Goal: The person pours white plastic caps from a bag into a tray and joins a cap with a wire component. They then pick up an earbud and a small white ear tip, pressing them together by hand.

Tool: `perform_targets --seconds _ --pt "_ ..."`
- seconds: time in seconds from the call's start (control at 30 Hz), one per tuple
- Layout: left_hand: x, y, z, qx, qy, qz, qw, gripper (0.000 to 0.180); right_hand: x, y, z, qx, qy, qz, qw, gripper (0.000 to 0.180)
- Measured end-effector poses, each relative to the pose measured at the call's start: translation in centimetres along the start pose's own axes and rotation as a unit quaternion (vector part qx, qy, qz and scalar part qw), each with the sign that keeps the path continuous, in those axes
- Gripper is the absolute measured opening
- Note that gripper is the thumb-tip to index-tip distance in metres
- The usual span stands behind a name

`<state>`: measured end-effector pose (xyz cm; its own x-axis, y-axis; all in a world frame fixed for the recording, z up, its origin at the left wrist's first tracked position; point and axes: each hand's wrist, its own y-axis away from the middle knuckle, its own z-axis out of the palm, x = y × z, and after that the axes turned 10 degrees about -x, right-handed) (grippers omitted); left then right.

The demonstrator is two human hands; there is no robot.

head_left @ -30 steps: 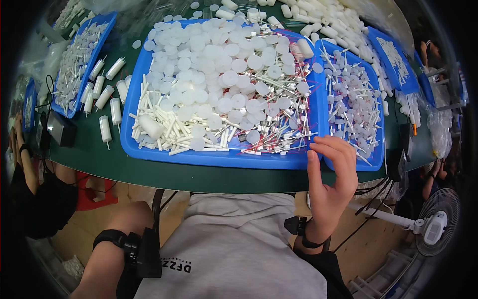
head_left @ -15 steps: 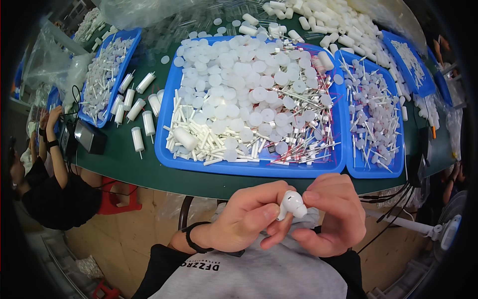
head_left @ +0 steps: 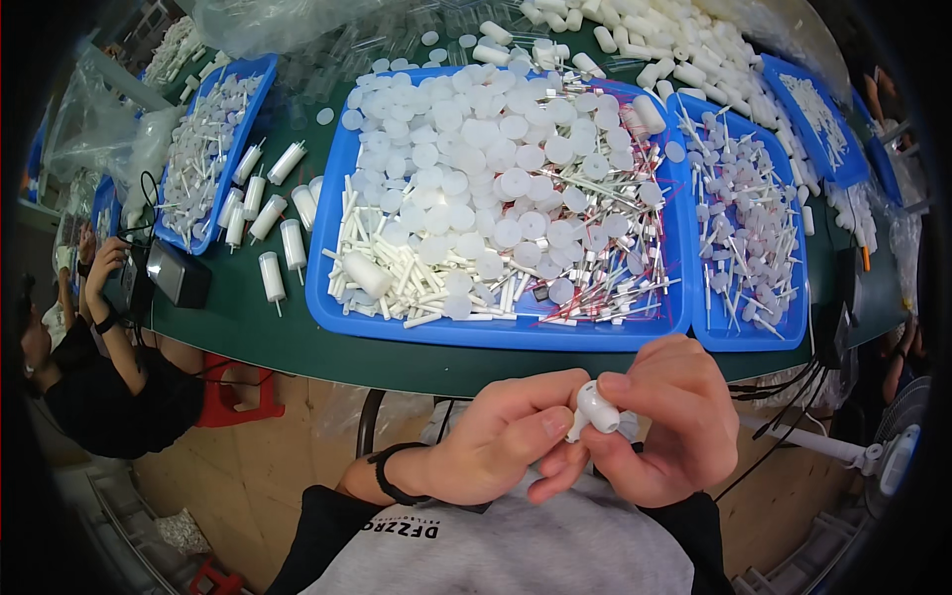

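Observation:
A white wireless earbud [head_left: 596, 408] with a rounded head and a short stem is in front of my chest, just off the table's near edge. My left hand [head_left: 486, 441] is closed, pinching its stem end between thumb and fingers. My right hand [head_left: 684, 426] is closed on the rounded head, its index fingertip on top and its thumb below. Beyond my hands, a large blue tray [head_left: 476, 335] holds translucent white discs [head_left: 516, 183], short white tubes [head_left: 426, 288] and thin metal-tipped pieces [head_left: 615, 288] with red strands.
A narrower blue tray [head_left: 754, 340] of disc-and-stick pieces stands at the right, another blue tray [head_left: 248, 109] at the left. Several white cylinders [head_left: 293, 243] lie between. White foam rolls [head_left: 694, 74] are heaped far right. A person [head_left: 99, 347] sits left; a fan [head_left: 897, 461] stands right.
My right thumb and index finger have closed onto the earbud's head. The earbud has turned and shifted slightly right. At the left, the other person's hand has moved down a little.

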<state>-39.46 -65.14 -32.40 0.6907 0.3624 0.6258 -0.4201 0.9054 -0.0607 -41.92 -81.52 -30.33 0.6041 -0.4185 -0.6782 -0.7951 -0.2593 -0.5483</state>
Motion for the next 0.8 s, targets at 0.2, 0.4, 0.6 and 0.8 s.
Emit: perform_targets --seconds 0.2,0.4,0.6,0.8 --pt "-0.3 -0.4 0.1 0.021 -0.133 0.048 0.99 0.03 0.0 0.0 0.4 0.025 0.032 -0.031 0.999 0.041" --pt "-0.4 -0.9 -0.1 0.091 -0.252 0.093 0.959 0.041 -0.1 0.2 0.7 0.035 0.037 -0.022 0.998 0.041" --pt "-0.3 -0.7 -0.4 0.075 -0.27 0.074 0.957 0.018 -0.1 -0.1 0.9 0.056 0.063 -0.034 0.996 0.039" --pt "-0.3 -1.0 0.0 0.124 -0.29 0.105 0.943 0.017 0.1 0.3 1.3 0.06 0.107 -0.027 0.992 0.037"
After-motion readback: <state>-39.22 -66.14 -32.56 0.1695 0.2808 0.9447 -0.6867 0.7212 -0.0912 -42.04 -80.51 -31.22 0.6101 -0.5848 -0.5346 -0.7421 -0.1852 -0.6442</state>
